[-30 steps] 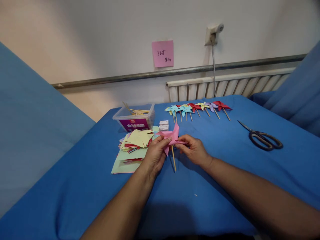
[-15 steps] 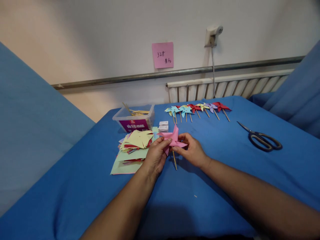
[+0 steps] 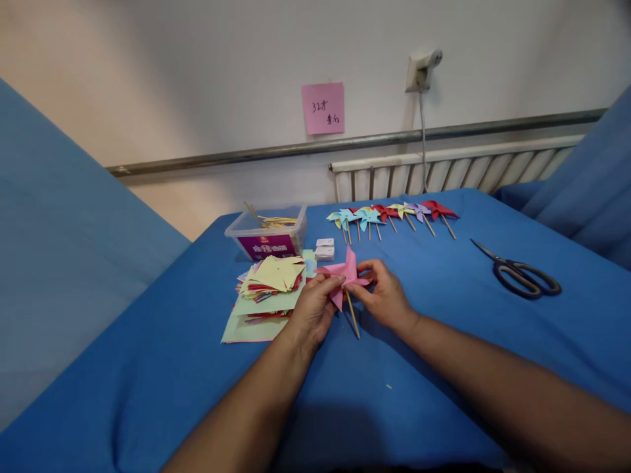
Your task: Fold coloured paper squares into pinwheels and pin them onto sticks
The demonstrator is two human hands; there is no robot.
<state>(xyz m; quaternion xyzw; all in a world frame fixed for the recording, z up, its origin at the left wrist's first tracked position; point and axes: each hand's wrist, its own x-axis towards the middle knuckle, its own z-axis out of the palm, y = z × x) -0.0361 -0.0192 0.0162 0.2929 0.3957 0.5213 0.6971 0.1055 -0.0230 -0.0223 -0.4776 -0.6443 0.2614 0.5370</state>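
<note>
The blue-covered table (image 3: 197,401) is backed by a pale wall (image 3: 221,72), along which a metal pipe (image 3: 266,154) and a white radiator (image 3: 394,159) are set. Beside a paper stack (image 3: 276,272), a pink pinwheel (image 3: 350,268) is pinched by the left hand (image 3: 315,309) and the right hand (image 3: 387,299).

In the middle of the frame I hold a pink pinwheel (image 3: 350,264), my left hand (image 3: 316,303) pinching it near the centre, my right hand (image 3: 383,294) on its right side. Its stick (image 3: 353,316) slants toward the lower right. Left of my hands lies a stack of cut paper (image 3: 273,274), and above that a plastic tub (image 3: 266,247) of sticks (image 3: 277,222). Other pinwheels (image 3: 385,212) lie right of centre, scissors (image 3: 522,276) at far right, all on blue cloth (image 3: 444,407).
</note>
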